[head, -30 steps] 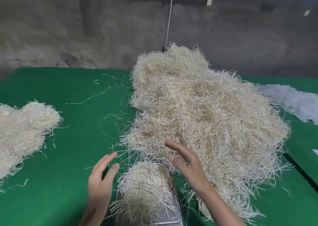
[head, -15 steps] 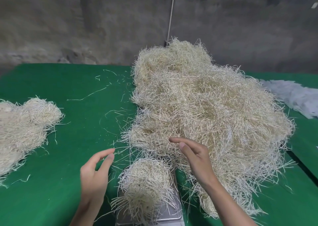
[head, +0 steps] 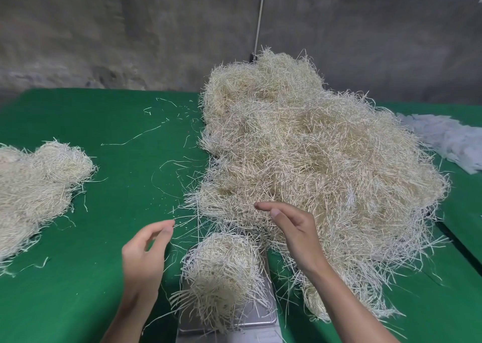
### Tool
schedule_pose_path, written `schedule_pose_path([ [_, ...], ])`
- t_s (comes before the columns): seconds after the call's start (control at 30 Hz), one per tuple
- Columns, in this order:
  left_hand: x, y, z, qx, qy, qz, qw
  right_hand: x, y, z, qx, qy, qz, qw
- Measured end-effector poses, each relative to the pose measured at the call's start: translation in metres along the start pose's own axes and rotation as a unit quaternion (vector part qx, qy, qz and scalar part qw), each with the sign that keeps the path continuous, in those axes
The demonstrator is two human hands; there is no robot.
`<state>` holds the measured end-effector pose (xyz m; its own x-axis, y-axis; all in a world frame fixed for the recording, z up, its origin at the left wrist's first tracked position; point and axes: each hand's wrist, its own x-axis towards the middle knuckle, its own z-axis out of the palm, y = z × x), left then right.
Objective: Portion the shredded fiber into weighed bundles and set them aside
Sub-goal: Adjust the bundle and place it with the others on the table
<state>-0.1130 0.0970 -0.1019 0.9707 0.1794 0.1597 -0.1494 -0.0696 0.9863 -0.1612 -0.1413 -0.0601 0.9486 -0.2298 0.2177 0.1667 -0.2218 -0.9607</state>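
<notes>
Our right hand (head: 294, 234) (relaxed, empty) hovers over the near edge of the heap (head: 313, 147), nearer it than our left hand (head: 142, 260), apparently empty too, beside the bundle (head: 224, 269).

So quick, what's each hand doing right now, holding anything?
Left hand: open, loosely curled, holding nothing.
Right hand: open, over the fiber pile, empty.

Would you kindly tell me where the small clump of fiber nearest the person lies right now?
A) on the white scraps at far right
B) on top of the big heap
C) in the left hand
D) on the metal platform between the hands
D: the small clump rests on the metal platform, while the left hand and right hand hover beside it, holding nothing.
</notes>
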Motion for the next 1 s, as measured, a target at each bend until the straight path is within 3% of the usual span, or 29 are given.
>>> schedule_pose_path([
  [0.57, 0.002, -0.003, 0.000, 0.012, -0.014, 0.006, 1.000, 0.002, 0.004, 0.007, -0.010, -0.034, -0.010, 0.999],
  [0.7, 0.000, -0.006, 0.000, 0.019, -0.026, -0.001, 0.999, 0.000, 0.017, 0.011, -0.085, -0.074, 0.007, 0.994],
  [0.83, -0.007, -0.011, -0.001, 0.052, -0.047, -0.031, 0.997, -0.009, 0.029, 0.019, -0.230, -0.167, -0.037, 0.958],
  [1.0, -0.017, -0.018, 0.001, 0.162, -0.139, -0.045, 0.976, -0.025, 0.054, 0.041, -0.368, -0.271, -0.014, 0.889],
])
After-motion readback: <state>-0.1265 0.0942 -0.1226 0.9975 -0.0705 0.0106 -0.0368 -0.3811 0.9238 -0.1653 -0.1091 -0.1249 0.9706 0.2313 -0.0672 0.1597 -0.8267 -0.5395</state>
